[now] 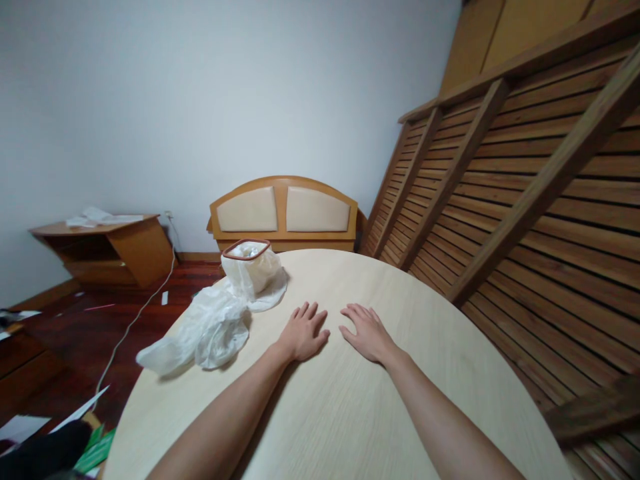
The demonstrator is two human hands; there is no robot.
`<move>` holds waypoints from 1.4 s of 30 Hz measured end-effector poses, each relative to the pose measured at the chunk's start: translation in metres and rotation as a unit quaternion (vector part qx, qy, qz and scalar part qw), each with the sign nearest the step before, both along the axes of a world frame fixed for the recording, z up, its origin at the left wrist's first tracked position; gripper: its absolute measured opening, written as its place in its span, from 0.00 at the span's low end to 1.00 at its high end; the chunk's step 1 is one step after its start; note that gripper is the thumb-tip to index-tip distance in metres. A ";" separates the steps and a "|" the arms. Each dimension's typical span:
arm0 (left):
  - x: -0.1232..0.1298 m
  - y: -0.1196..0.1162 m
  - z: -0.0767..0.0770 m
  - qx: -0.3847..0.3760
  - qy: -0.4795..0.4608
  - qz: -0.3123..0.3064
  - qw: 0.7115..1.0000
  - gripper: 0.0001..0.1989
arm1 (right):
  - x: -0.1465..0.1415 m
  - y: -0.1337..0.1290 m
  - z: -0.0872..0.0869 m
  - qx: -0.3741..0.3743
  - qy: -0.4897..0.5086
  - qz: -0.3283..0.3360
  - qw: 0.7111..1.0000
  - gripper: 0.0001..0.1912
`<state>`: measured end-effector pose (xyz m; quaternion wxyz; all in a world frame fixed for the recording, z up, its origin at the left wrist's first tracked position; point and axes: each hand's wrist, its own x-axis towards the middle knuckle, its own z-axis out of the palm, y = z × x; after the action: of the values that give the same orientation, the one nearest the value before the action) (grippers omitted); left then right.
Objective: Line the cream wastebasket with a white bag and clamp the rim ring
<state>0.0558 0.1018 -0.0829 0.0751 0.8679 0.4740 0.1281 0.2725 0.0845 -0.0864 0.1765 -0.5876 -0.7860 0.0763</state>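
My left hand (304, 332) lies palm down on a round, pale wooden table (320, 413), its fingers spread and nothing in them. To its right, my right hand (367, 331) rests flat on the same tabletop, fingers stretched forward and also holding nothing. A gap of bare wood separates the two hands. Beyond my left hand stands a small bin (246, 251) with a brown squarish rim, wrapped in a whitish plastic bag. A crumpled translucent white plastic bag (215, 337) lies left of my left hand, near the table's left edge. Neither hand touches the bin or the bag.
A headboard (283, 235) with two cream panels stands against the wall behind the table. Large slatted wooden frames (500, 220) lean along the right side. At the left are a low wooden cabinet (140, 253), a white cable (131, 325) on the floor and scattered papers.
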 end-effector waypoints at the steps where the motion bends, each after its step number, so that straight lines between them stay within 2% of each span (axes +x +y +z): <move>1: -0.002 0.002 0.000 0.000 -0.003 -0.009 1.000 0.28 | 0.002 0.002 -0.002 -0.004 0.001 0.001 1.000 0.26; 10: -0.002 0.009 -0.007 0.003 -0.028 -0.012 1.000 0.26 | 0.005 0.011 -0.011 -0.023 0.009 0.003 1.000 0.29; 42: -0.001 0.004 -0.001 -0.011 -0.001 -0.005 1.000 0.26 | 0.004 0.010 -0.008 -0.036 0.013 -0.005 0.999 0.30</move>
<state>0.0551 0.1063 -0.0834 0.0858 0.8694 0.4707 0.1237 0.2766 0.0945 -0.0944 0.1655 -0.5966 -0.7774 0.1114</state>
